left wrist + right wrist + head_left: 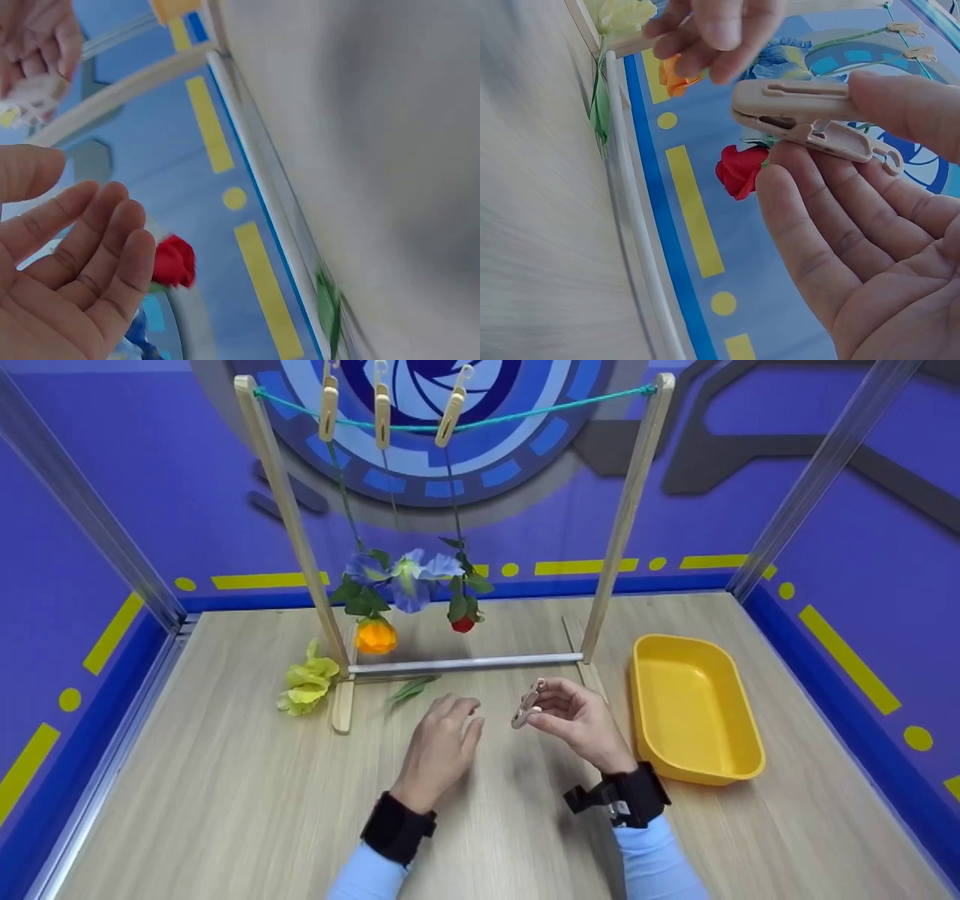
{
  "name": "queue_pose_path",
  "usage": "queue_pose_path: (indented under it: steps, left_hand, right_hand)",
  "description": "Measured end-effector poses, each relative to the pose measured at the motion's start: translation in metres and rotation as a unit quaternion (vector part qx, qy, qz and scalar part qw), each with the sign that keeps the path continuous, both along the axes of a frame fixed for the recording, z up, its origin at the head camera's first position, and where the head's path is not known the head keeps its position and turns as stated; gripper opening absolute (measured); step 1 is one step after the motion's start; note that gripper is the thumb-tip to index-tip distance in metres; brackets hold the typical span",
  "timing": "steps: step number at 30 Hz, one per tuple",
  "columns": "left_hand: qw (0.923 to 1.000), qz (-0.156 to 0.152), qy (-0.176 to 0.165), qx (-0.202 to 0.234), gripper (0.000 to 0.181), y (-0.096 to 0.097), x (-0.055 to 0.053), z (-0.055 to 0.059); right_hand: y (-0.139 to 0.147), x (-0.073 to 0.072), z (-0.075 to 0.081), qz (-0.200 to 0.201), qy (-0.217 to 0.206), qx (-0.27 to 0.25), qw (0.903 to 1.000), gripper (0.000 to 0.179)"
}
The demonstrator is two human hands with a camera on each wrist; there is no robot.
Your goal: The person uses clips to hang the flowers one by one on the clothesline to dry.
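Note:
My right hand (577, 720) pinches a beige clothespin (802, 112) between thumb and fingers, its hooked end towards the palm in the right wrist view. Beside it, my left hand (441, 746) hovers above the table with relaxed fingers and holds nothing. A yellow flower (307, 684) lies at the left foot of the wooden frame, its stem and green leaf (411, 688) stretching along the bottom bar. From the green cord (525, 414), three clothespins hang an orange flower (375, 636), a blue flower (411, 577) and a red rose (463, 623), heads down.
The wooden frame's right post (630, 517) and white bottom bar (465, 663) stand beyond my hands. A yellow tray (697, 712) sits to the right on the wooden table (225, 795). Blue patterned walls (885, 585) enclose the back and sides.

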State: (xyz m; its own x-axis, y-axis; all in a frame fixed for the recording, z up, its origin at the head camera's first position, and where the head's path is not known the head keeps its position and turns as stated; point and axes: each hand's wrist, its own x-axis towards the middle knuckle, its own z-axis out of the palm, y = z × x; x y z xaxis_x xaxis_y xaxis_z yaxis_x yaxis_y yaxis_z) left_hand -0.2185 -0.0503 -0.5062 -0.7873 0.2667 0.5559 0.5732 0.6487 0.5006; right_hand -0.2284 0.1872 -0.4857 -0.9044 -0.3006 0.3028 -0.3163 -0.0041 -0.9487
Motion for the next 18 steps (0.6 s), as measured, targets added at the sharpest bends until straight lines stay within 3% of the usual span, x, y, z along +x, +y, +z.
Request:
queue_pose_path:
  steps: [5,11,18]
  left_hand:
    - [0.9978,0.036,0.009,-0.054,0.015,-0.026,-0.013,-0.001]
    - [0.9872,0.064,0.019,-0.145,0.006,-0.058,-0.037,0.001]
    - [0.9595,0.097,0.036,-0.262,0.008,-0.09,-0.074,-0.009]
  right_hand:
    - [0.002,-0.001,-0.001,-0.004,0.012,0.002,0.9999,0.035]
    - [0.003,-0.002,0.0,-0.006,0.009,-0.007,0.9999,0.034]
    - [0.004,-0.002,0.001,-0.006,0.013,-0.012,0.9998,0.034]
